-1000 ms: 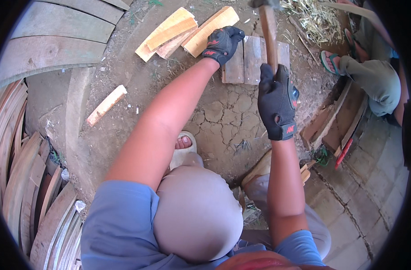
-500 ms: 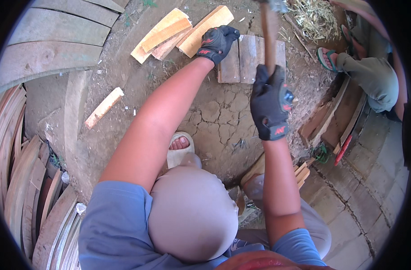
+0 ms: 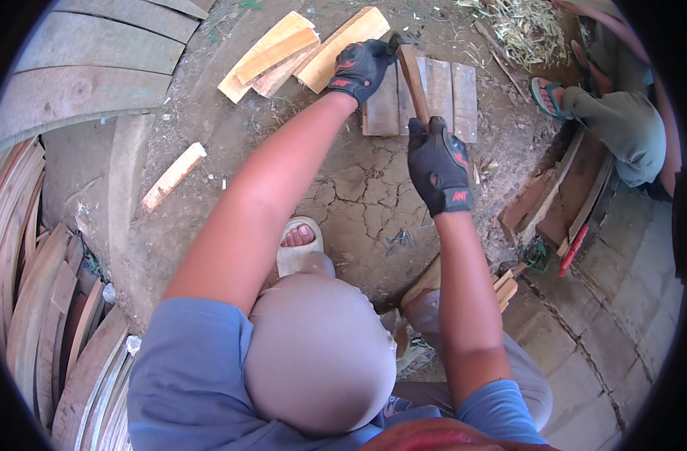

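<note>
My right hand, in a black glove, is closed round the wooden handle of a hammer. The hammer's dark head rests at the far left corner of a small panel of side-by-side wooden boards. Right beside that head is my left hand, gloved too, its fingers drawn together at the panel's corner. Whatever those fingers pinch is hidden. A small heap of nails lies on the cracked earth, nearer to me than the panel.
Pale wood pieces lie beyond my left hand, and a single short stick lies left. Curved planks are stacked at the left edge. At the right, another person's sandalled foot stands near loose boards. Wood shavings are heaped at the back.
The hammer has come down from its raised position, its head swinging left to the panel's corner beside my left hand. My right hand has shifted slightly left. My left hand has barely moved.
</note>
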